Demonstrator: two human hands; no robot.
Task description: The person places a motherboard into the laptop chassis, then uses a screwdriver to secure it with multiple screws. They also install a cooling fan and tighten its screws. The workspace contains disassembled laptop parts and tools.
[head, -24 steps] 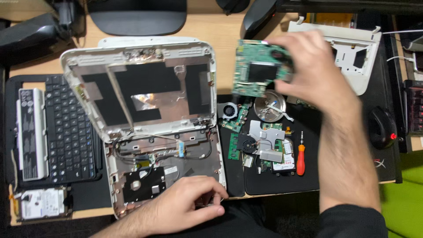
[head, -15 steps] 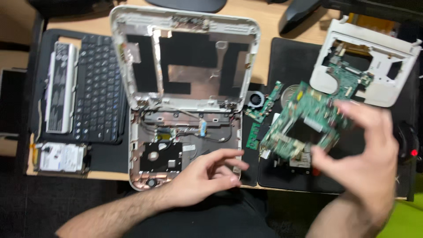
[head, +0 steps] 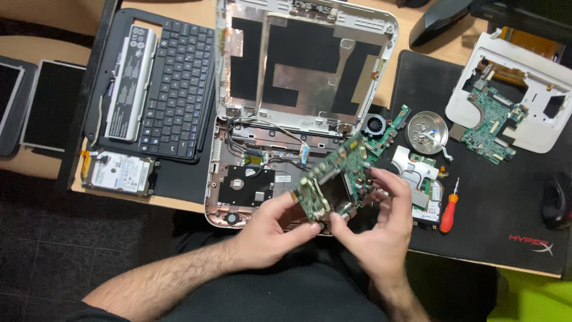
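Green circuit board is pinched at its near edge by both hands, left and right; that thin grip could slip, dropping it onto the open laptop shell.

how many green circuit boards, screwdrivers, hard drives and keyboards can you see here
green circuit boards: 4 (one held in both hands, one beside the fan, one in the white shell, one under the metal plate)
orange-handled screwdriver: 1
silver hard drive: 1
black keyboard: 1
total: 7

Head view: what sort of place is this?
Probably a home or hobby electronics repair desk. A gutted white laptop shell lies open on the wooden desk, both hands hold a green circuit board, and a dish of screws sits beside an orange screwdriver.
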